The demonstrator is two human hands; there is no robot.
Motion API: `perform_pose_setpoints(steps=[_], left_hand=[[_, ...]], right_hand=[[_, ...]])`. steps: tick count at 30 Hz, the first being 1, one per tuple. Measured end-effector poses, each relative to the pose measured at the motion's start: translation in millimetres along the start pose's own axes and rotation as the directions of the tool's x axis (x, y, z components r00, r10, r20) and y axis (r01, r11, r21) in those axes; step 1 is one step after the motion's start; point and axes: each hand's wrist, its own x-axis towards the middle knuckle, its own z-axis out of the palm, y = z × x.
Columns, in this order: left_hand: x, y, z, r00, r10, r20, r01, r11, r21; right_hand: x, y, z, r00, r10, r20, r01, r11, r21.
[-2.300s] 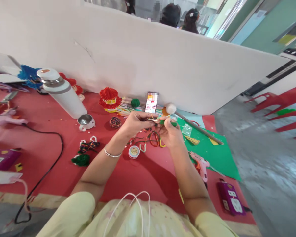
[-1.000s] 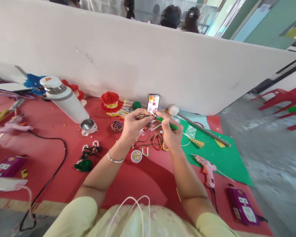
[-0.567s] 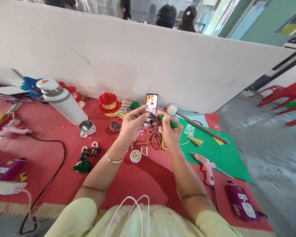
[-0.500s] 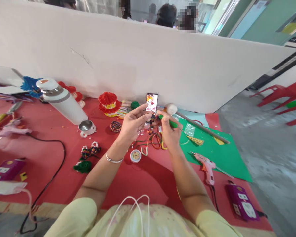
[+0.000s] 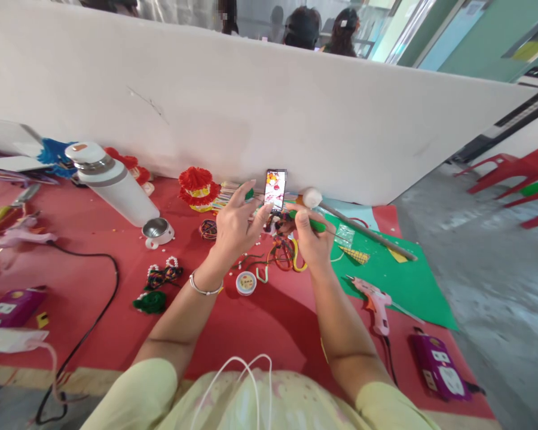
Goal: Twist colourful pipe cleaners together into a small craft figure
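Observation:
My right hand (image 5: 314, 239) is closed around a green-handled tool (image 5: 317, 226), whose thin metal shaft points right. By its fingertips is a small dark, multicoloured yarn piece (image 5: 274, 223), partly hidden; I cannot tell how firmly it is held. Left of it, my left hand (image 5: 237, 226) has its fingers spread, the thumb near the yarn piece. A phone (image 5: 275, 190) with a lit picture leans on the white board behind both hands. Below them lie multicoloured cords (image 5: 283, 254), yellow-handled scissors (image 5: 299, 258) and a small round tub (image 5: 246, 283).
A white flask (image 5: 116, 191) and metal cup (image 5: 158, 232) stand left, near beaded yarn (image 5: 164, 276). At right, a pink glue gun (image 5: 374, 301) lies on a green sheet (image 5: 412, 286) near a purple power box (image 5: 440, 365). The white board (image 5: 251, 107) closes off the back.
My left hand has moved slightly left and down from the yarn piece, and its fingers have spread. My right hand keeps the green-handled tool and has shifted slightly.

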Motion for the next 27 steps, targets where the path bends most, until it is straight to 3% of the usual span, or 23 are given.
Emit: perform_pose_setpoints(steps=[4, 11, 14, 16, 18, 21, 23, 27], left_hand=[[-0.6, -4.2, 2.6, 1.0, 0.003, -0.023, -0.003, 0.999, 0.034], [1.4, -15.5, 2.9, 0.992, 0.076, 0.101, -0.088, 0.99, 0.114], [4.0, -17.0, 0.6, 0.997, 0.03, 0.073, -0.034, 0.998, 0.052], [6.2, -15.0, -0.7, 0.998, -0.052, 0.041, 0.056, 0.994, -0.097], [7.8, -10.8, -0.3, 0.982, -0.178, 0.057, 0.186, 0.914, -0.359], [7.5, -3.5, 5.2, 0.927, -0.309, 0.212, 0.366, 0.622, -0.692], [5.6, 0.1, 10.7, 0.897, -0.334, 0.291, 0.429, 0.491, -0.759], [1.6, 3.7, 18.2, 0.874, -0.385, 0.296, 0.457, 0.443, -0.771]], right_hand=[[-0.7, 0.1, 1.8, 1.0, -0.018, -0.013, 0.018, 0.999, -0.036], [3.0, -5.0, -2.7, 0.99, -0.018, -0.138, 0.016, 1.0, -0.015], [5.9, -6.8, -6.0, 0.976, -0.006, -0.217, 0.01, 1.0, 0.017], [6.8, -6.2, -6.4, 0.973, 0.016, -0.23, -0.009, 0.999, 0.032], [6.0, -4.7, -5.0, 0.977, 0.031, -0.209, -0.024, 0.999, 0.033], [2.2, -2.3, -0.6, 0.991, 0.02, -0.135, -0.018, 1.0, 0.02], [-0.6, -1.7, 2.4, 0.995, -0.018, -0.1, 0.017, 1.0, -0.008], [-3.9, -3.0, 6.2, 0.994, -0.066, -0.083, 0.061, 0.996, -0.067]])
